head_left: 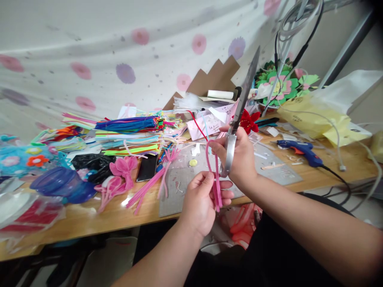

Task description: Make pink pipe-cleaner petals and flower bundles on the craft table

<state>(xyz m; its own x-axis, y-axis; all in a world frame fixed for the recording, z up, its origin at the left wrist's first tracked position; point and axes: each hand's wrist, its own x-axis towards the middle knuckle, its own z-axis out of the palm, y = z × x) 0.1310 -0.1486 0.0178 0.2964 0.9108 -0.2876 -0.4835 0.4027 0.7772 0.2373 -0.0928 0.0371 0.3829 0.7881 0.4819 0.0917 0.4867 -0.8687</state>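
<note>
My left hand (203,199) is closed on a pink pipe cleaner (217,187), bent into a long loop whose two lengths hang side by side. My right hand (239,153) grips metal scissors (243,99), blades pointing up and away from me. Its thumb and fingertips also touch the loop's upper bend. A red fuzzy flower (249,121) shows just behind the right hand. Below the hands lies a grey cutting mat (176,199) with a small yellow disc (193,162) and scraps on it. Pink pipe cleaner stems (149,185) and pink fuzzy petals (124,169) rest to the left.
Bundles of coloured pipe cleaners (128,127) are stacked at the back left. A black phone (147,167) lies before them. On the right are a blue glue gun (302,151) with its cord and a yellow plastic bag (314,115). Blue plastic (64,185) sits near the left front edge.
</note>
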